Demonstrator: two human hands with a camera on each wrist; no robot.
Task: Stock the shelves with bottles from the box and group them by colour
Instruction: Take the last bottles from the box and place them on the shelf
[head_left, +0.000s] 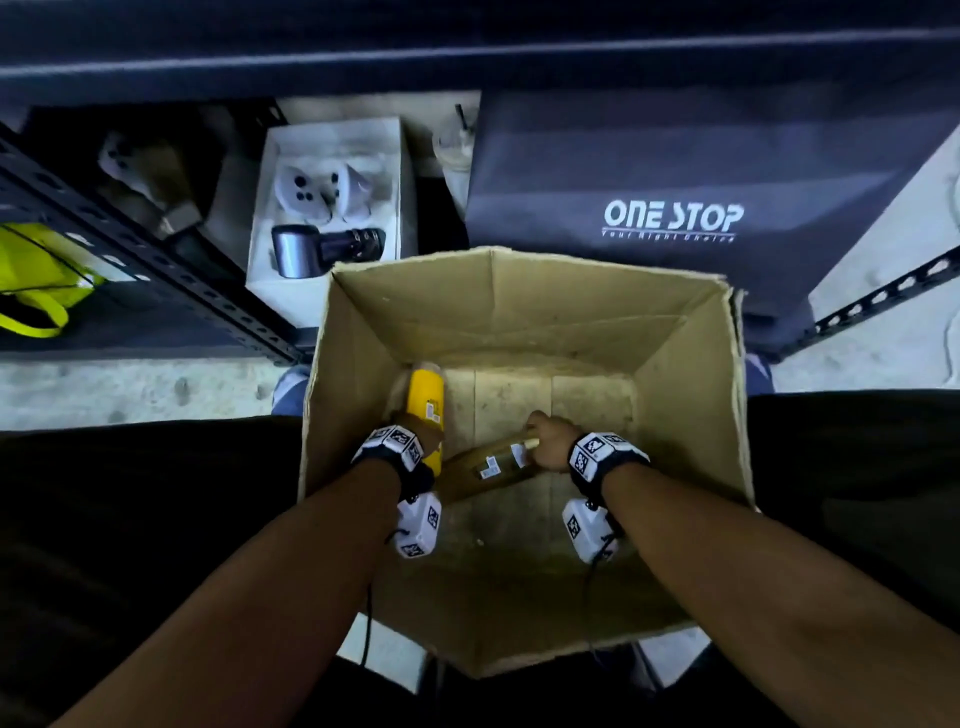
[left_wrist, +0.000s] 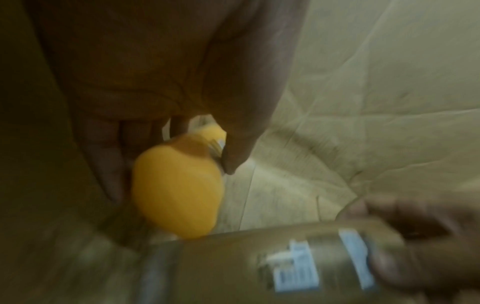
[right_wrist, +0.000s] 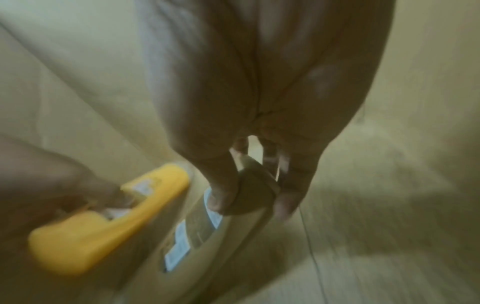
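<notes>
An open cardboard box (head_left: 691, 364) stands on the floor in front of me, and both my hands reach down into it. My left hand (head_left: 410, 423) grips a yellow bottle (head_left: 427, 397) (left_wrist: 179, 193) (right_wrist: 103, 222) lying along the box's left side. My right hand (head_left: 550, 441) (right_wrist: 249, 197) holds the neck end of a brown bottle (head_left: 488, 465) (left_wrist: 259, 267) (right_wrist: 207, 236) that lies slanted across the bottom, with white labels on its side. The two bottles meet near my left wrist. Both wrist views are blurred.
A dark metal shelf rail (head_left: 156, 265) runs diagonally at the left, another (head_left: 883, 296) at the right. Behind the box sit a white tray with a game controller (head_left: 306, 195) and a dark cylinder, and a dark "ONE STOP" bag (head_left: 675, 218). A yellow-green bag (head_left: 36, 280) lies far left.
</notes>
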